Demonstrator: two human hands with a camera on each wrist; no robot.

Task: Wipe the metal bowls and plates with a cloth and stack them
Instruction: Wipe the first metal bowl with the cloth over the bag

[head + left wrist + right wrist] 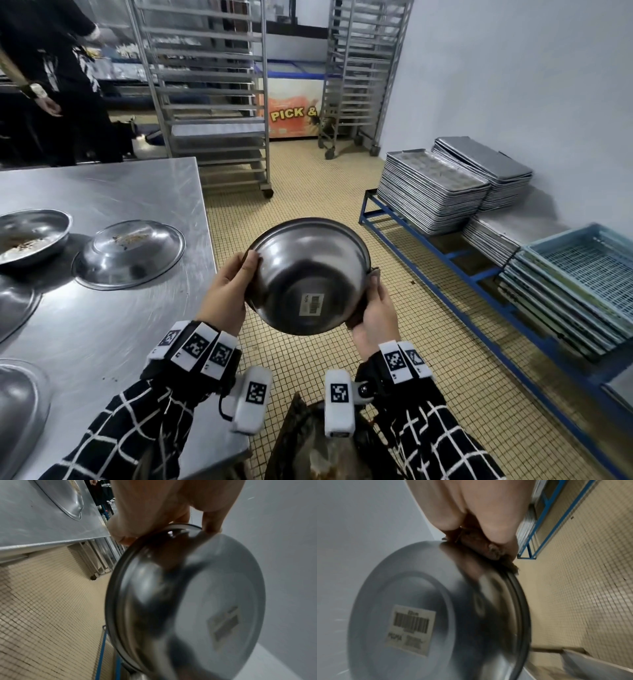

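Bowl: round shiny metal bowl up in the air beside grey steel table | left hand grips rim | right hand grips rim with brown cloth | likely light, stiff, slippery; hold by rim

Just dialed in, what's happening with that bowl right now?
A person holds a round stainless steel bowl over the tiled floor, its barcode-stickered underside toward them. The left hand holds one rim; the right hand presses a brown cloth against the opposite rim. Two dirty metal bowls wait on the steel table to the left, one of them upside down.
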